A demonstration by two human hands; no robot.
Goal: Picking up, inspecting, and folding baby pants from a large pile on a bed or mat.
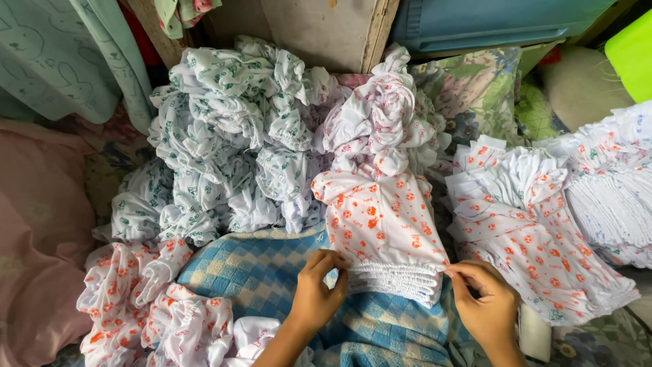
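Crumpled green-print pile (231,143) sits at ten o'clock, with loose orange-print pieces (142,299) down at eight. Left hand (318,293) pinches the left corner of the stacked orange-print garments (384,234) dead centre, lying on the blue checked cloth (258,272). Right hand (483,302) pinches the stack's right corner (both hands closed on its folded edge). Looks soft, light and floppy, so I'd guess the layers slide unless gripped at both corners. Another neat stack (523,231) at three o'clock.
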